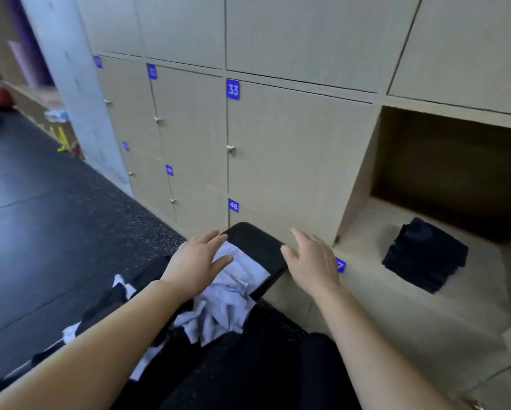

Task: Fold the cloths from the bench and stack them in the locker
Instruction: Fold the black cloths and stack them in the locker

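Observation:
A black padded bench (pixel 257 247) runs from bottom left toward the lockers. A crumpled pale blue cloth (pixel 233 291) lies on it, with more black and white cloths (pixel 106 306) heaped behind. My left hand (pixel 198 261) hovers open over the pale cloth, fingers straight. My right hand (pixel 310 261) is open just past the bench's end, holding nothing. An open locker (pixel 363 238) at right holds a stack of folded black cloths (pixel 426 255).
A wall of beige locker doors, numbered 33 (pixel 233 89) and 48 (pixel 233 205), stands right behind the bench. Dark rubber floor (pixel 41 217) spreads to the left. Red balls and small items lie at the far left.

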Motion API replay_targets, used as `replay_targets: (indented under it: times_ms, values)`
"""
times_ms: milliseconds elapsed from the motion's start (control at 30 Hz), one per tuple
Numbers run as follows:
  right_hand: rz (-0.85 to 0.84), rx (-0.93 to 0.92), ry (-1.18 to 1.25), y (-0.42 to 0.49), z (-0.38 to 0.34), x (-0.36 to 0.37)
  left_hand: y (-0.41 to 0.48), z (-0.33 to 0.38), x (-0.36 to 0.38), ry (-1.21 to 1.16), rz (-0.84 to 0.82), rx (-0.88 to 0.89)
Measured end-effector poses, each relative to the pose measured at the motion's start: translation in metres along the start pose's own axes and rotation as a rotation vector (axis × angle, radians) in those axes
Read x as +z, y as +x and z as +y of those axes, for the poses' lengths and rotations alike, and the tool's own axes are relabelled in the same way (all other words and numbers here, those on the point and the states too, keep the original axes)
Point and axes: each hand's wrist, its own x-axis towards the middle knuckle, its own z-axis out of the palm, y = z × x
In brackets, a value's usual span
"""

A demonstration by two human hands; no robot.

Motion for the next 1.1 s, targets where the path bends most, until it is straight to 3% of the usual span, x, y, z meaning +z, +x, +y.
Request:
replay_targets:
  times_ms: [267, 500, 667, 1000, 1100]
  values:
    - [-0.200, -0.227, 0.012, -0.034, -0.109, 0.085, -0.112, -0.118, -0.028, 0.039, 0.072, -0.267]
    - [-0.337, -0.337, 0.036, -0.050, -0.157, 0.133, -0.165, -0.180, -0.017, 0.010, 0.077, -0.436]
    - [-0.330, -0.371, 0.003, -0.044, -0.173, 0.154, -0.177, -0.208, 0.006, -0.019, 0.055, -0.482]
    - [-0.356, -0.656, 0.011, -0.054, -0.226, 0.205, -0.186, -0.233, 0.042, -0.051, 0.030, -0.486]
    - [-0.343, -0.524, -0.058, -0.052, -0.238, 0.214, -0.190, -0.237, 0.048, -0.047, 0.071, -0.514]
